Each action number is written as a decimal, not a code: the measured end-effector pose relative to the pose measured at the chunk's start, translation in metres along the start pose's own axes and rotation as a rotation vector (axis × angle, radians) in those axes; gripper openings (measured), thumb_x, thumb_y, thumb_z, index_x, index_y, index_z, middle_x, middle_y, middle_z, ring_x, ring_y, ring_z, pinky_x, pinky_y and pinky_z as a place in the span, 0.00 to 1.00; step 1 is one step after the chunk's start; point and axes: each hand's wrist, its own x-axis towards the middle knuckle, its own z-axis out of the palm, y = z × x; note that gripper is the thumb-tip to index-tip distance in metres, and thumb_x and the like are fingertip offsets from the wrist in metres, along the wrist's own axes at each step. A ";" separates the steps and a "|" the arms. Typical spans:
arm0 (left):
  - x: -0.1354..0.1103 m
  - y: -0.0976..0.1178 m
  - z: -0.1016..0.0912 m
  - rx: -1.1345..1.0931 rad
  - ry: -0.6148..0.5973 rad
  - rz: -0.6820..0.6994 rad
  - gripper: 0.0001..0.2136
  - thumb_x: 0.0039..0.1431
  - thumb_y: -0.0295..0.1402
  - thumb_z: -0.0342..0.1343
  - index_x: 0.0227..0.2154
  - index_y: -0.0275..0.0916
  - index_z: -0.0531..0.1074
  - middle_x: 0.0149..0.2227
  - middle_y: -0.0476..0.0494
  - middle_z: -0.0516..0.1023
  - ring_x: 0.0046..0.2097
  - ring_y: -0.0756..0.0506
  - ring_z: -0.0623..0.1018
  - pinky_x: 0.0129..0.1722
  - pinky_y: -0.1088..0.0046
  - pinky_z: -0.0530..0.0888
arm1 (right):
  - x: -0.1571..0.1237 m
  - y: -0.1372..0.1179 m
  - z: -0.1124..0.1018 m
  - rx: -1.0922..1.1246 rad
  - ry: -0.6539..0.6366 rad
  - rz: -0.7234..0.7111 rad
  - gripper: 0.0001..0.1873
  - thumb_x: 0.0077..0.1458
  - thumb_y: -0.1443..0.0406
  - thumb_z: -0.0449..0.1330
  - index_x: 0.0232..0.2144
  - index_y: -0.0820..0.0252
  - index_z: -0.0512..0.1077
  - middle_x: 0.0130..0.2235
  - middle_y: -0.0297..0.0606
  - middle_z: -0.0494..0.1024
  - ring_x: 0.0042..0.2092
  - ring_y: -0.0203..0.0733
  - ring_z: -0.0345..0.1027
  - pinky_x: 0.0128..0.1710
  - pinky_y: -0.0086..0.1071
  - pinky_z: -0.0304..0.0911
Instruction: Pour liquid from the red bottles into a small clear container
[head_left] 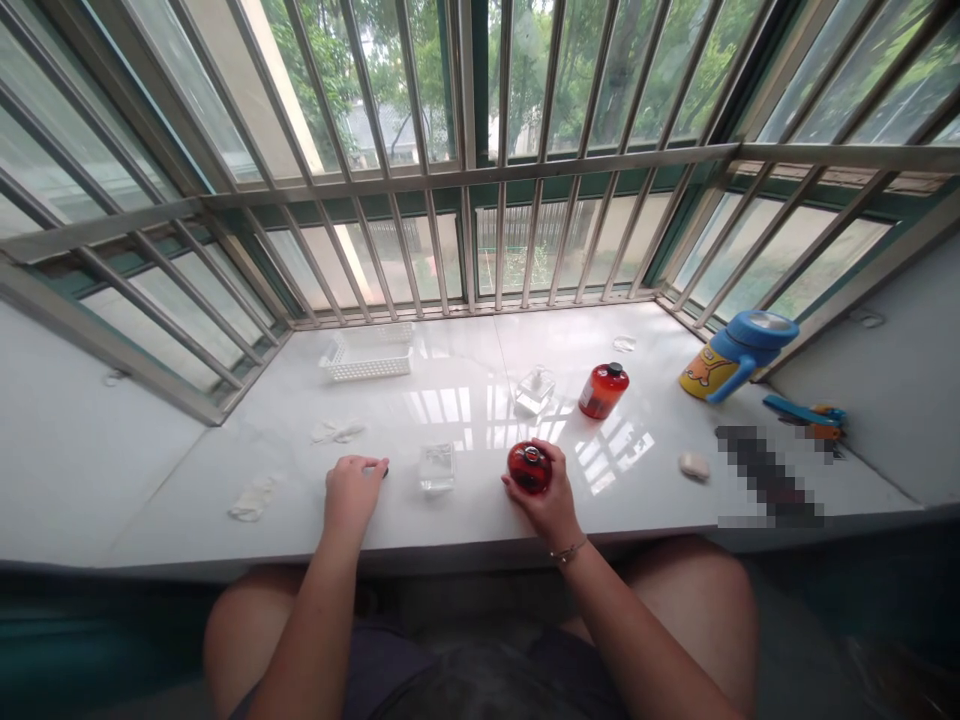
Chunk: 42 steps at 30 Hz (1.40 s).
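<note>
My right hand is wrapped round a red bottle whose cap is off, its round neck facing up at me. Over the white sill on the left, my left hand pinches a small black cap, mostly hidden by the fingers. A clear square container sits between my hands. Farther back stands a clear glass bottle. To its right is a second red bottle with a black cap on.
A white basket lies at the back left. Crumpled tissues are on the left. At right are a blue-and-yellow tumbler, a pale stone-like piece, a blue-and-orange tool and a blurred-out item. Window bars close off the back.
</note>
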 end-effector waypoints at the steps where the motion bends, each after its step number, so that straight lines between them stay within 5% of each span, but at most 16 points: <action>1: -0.001 0.000 0.001 0.017 0.033 0.012 0.17 0.62 0.47 0.57 0.39 0.40 0.82 0.50 0.30 0.81 0.53 0.30 0.78 0.63 0.51 0.72 | 0.000 0.000 0.000 0.001 0.000 0.001 0.37 0.55 0.55 0.75 0.62 0.50 0.66 0.59 0.46 0.72 0.56 0.53 0.74 0.60 0.54 0.73; 5: -0.003 0.005 0.002 0.028 0.158 0.118 0.18 0.67 0.43 0.54 0.50 0.36 0.79 0.56 0.28 0.78 0.58 0.29 0.76 0.65 0.48 0.70 | 0.000 0.000 -0.001 0.002 -0.003 0.000 0.37 0.55 0.55 0.75 0.62 0.50 0.66 0.59 0.45 0.72 0.55 0.53 0.74 0.59 0.53 0.74; 9: -0.002 0.009 -0.006 -0.039 0.228 0.242 0.16 0.70 0.42 0.51 0.48 0.37 0.77 0.54 0.30 0.80 0.59 0.32 0.77 0.66 0.51 0.70 | 0.000 -0.001 -0.001 0.003 0.002 0.001 0.37 0.55 0.55 0.75 0.62 0.49 0.66 0.58 0.45 0.73 0.55 0.53 0.75 0.59 0.52 0.74; 12: -0.004 0.005 -0.017 -0.049 0.224 0.202 0.16 0.71 0.42 0.49 0.46 0.38 0.77 0.50 0.33 0.81 0.53 0.34 0.80 0.60 0.55 0.74 | 0.000 0.000 0.000 0.004 0.000 0.000 0.37 0.55 0.55 0.75 0.63 0.49 0.66 0.59 0.45 0.73 0.55 0.53 0.75 0.60 0.53 0.73; 19: -0.014 -0.021 -0.042 -0.012 0.061 -0.095 0.17 0.69 0.47 0.50 0.44 0.42 0.78 0.44 0.40 0.84 0.39 0.39 0.81 0.45 0.62 0.76 | -0.001 0.001 -0.001 0.001 0.002 -0.005 0.37 0.55 0.55 0.75 0.63 0.50 0.66 0.59 0.45 0.72 0.56 0.53 0.73 0.60 0.53 0.73; 24: -0.019 -0.029 -0.038 -0.005 -0.103 0.012 0.20 0.58 0.47 0.63 0.48 0.41 0.80 0.42 0.43 0.83 0.37 0.41 0.81 0.43 0.65 0.77 | -0.002 0.003 -0.001 0.003 -0.007 0.022 0.38 0.55 0.55 0.75 0.63 0.49 0.66 0.59 0.45 0.72 0.56 0.53 0.73 0.59 0.53 0.73; 31: -0.021 -0.027 -0.024 -0.091 -0.227 -0.043 0.13 0.62 0.43 0.60 0.42 0.43 0.81 0.40 0.44 0.86 0.40 0.40 0.85 0.45 0.66 0.78 | -0.002 0.004 -0.001 0.004 -0.006 0.015 0.38 0.55 0.55 0.75 0.63 0.49 0.65 0.60 0.45 0.72 0.56 0.53 0.73 0.61 0.55 0.72; 39: -0.027 -0.014 -0.026 -0.109 0.004 -0.005 0.16 0.67 0.47 0.54 0.41 0.42 0.79 0.45 0.41 0.85 0.40 0.40 0.84 0.43 0.64 0.80 | -0.002 0.001 -0.002 -0.005 -0.005 0.002 0.38 0.55 0.55 0.75 0.63 0.50 0.66 0.59 0.46 0.72 0.56 0.53 0.73 0.59 0.54 0.73; 42: -0.033 0.001 -0.021 -0.245 -0.029 0.112 0.19 0.68 0.51 0.56 0.49 0.42 0.79 0.50 0.40 0.84 0.44 0.40 0.85 0.43 0.64 0.83 | -0.002 0.001 -0.002 -0.006 -0.004 0.009 0.38 0.55 0.55 0.75 0.63 0.50 0.65 0.59 0.46 0.72 0.56 0.53 0.73 0.59 0.53 0.74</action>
